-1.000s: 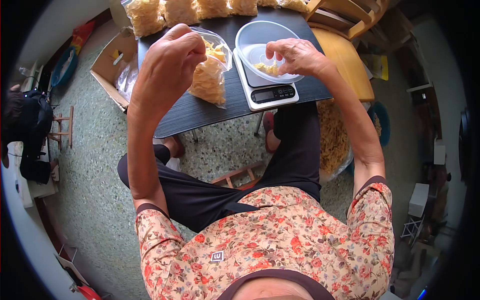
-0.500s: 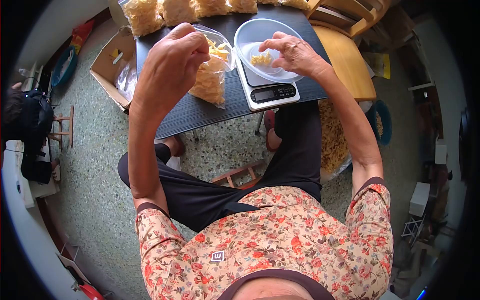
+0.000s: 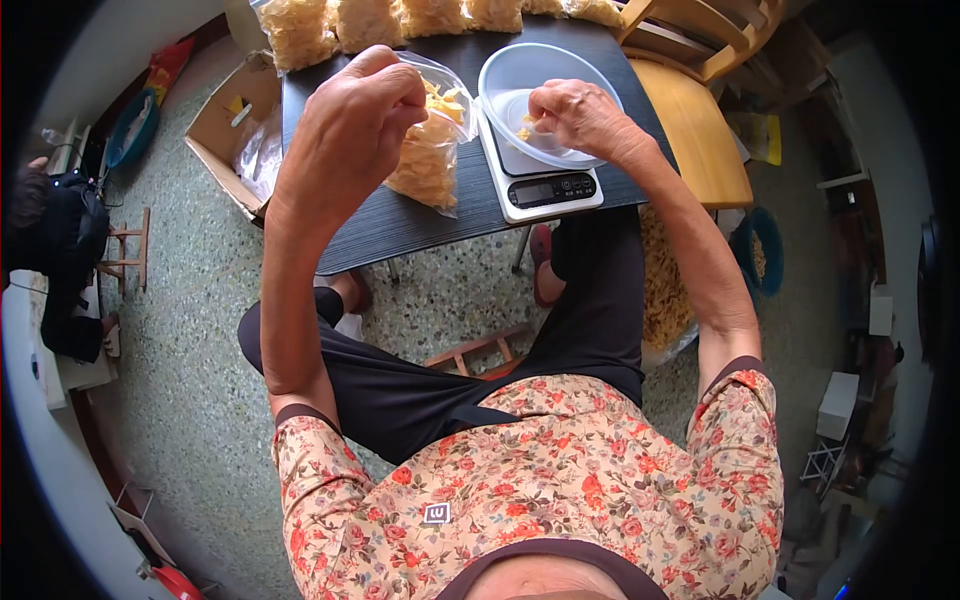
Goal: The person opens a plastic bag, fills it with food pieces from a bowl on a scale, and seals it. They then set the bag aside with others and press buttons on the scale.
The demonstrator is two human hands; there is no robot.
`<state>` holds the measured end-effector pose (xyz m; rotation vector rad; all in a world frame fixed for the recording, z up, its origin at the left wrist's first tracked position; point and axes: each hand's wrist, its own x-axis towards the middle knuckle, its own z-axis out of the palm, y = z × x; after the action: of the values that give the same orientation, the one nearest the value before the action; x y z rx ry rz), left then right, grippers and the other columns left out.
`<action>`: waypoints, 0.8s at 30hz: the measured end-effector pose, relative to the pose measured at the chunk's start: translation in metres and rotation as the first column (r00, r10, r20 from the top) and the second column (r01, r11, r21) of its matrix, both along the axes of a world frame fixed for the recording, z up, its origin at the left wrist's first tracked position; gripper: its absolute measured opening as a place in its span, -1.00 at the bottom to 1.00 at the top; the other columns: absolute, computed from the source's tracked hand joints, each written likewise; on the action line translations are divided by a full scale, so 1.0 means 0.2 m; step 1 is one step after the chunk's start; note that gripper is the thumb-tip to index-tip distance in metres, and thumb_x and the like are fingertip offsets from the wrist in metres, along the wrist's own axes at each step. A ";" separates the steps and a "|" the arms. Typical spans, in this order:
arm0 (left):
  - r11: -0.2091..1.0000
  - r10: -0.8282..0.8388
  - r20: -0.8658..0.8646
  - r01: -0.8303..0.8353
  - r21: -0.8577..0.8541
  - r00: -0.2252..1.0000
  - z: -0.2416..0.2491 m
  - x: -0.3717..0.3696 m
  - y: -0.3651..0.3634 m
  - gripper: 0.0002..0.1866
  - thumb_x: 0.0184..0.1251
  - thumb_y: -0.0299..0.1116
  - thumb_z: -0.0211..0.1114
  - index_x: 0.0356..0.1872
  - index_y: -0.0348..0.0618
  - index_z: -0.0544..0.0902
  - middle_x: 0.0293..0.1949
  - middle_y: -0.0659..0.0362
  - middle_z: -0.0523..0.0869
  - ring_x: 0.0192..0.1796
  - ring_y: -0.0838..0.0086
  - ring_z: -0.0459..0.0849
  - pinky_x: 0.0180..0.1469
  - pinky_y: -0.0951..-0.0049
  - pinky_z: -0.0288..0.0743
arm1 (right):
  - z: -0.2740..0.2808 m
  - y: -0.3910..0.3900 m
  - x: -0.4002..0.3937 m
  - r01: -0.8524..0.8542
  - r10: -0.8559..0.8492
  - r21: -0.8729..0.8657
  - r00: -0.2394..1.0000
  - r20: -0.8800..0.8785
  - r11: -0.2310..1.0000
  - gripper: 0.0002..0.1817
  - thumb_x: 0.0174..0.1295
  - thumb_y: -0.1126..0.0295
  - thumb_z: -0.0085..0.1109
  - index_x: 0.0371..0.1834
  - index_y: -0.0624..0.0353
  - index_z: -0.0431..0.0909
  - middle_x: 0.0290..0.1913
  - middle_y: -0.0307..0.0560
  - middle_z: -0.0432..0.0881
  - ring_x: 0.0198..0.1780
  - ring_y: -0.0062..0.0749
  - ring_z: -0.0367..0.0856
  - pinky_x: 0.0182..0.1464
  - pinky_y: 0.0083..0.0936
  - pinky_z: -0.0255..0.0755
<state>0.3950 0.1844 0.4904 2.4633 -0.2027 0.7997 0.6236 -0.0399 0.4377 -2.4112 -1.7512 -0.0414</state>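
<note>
My left hand [image 3: 360,125] is closed on the top edge of a clear plastic bag [image 3: 428,170], which stands open and is filled with pale yellow dried flakes. Inside a translucent plastic bowl [image 3: 500,72], my right hand [image 3: 582,120] has its fingers drawn together over a few yellow pieces [image 3: 525,130]. What lies between those fingertips is mostly hidden by the hand. Under the bowl is a white kitchen scale [image 3: 553,207] with a dark display and buttons, near the front edge of the dark table [image 3: 400,237].
Several filled bags [image 3: 370,22] line the table's far edge. A cardboard box [image 3: 225,150] with plastic bags stands to the left, a wooden chair [image 3: 690,130] to the right. Below the chair lies a heap of yellow flakes [image 3: 665,275]. Another person [image 3: 65,230] is at far left.
My right hand has gone lower into the bowl, and its spread fingers have closed over the yellow pieces. My left hand still holds the bag. The view has shifted slightly.
</note>
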 end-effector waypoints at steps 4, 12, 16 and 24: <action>1.000 0.000 -0.004 0.000 -0.029 1.000 0.00 0.00 0.01 -0.93 0.33 -0.59 0.38 -0.26 -0.33 0.64 -0.25 0.11 0.63 -0.28 0.36 0.70 -0.18 0.41 0.62 | 0.11 -0.04 0.02 0.169 -0.129 0.082 0.923 -0.362 0.982 -0.87 0.33 0.45 0.32 -0.12 0.19 0.65 -0.40 -0.22 0.62 -0.38 -0.52 0.62 -0.26 -0.47 0.58; 0.998 -0.018 0.011 0.019 -0.055 1.000 0.01 -0.01 0.02 -0.91 0.30 -0.55 0.44 -0.26 -0.32 0.69 -0.25 0.13 0.63 -0.28 0.39 0.71 -0.20 0.42 0.61 | 0.34 0.07 -0.23 0.236 0.259 0.404 0.472 -0.843 0.884 -0.76 0.47 0.25 0.34 0.00 0.18 0.68 -0.33 -0.34 0.64 -0.40 -0.75 0.58 -0.31 -0.66 0.60; 0.999 -0.009 -0.005 0.009 -0.051 1.000 0.03 -0.04 0.01 -0.91 0.30 -0.55 0.45 -0.26 -0.32 0.69 -0.25 0.12 0.63 -0.29 0.37 0.71 -0.22 0.40 0.60 | 0.36 0.27 -0.38 0.169 0.269 0.414 0.537 -0.800 0.894 -0.68 0.40 0.20 0.42 0.01 0.23 0.72 -0.35 -0.28 0.70 -0.40 -0.71 0.64 -0.37 -0.69 0.63; 0.999 -0.032 0.069 0.032 -0.002 0.997 0.01 -0.05 0.07 -0.89 0.30 -0.54 0.46 -0.25 -0.32 0.70 -0.24 0.09 0.64 -0.30 0.30 0.72 -0.24 0.36 0.59 | 0.31 0.30 -0.44 0.215 0.140 0.481 0.788 -0.599 0.850 -0.81 0.44 0.41 0.32 -0.02 0.28 0.76 -0.30 -0.18 0.75 -0.41 -0.63 0.61 -0.30 -0.62 0.55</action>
<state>0.3843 0.1975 0.4920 2.4258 -0.2653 0.8708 0.5361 0.0192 0.4995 -1.7652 -1.1778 0.2135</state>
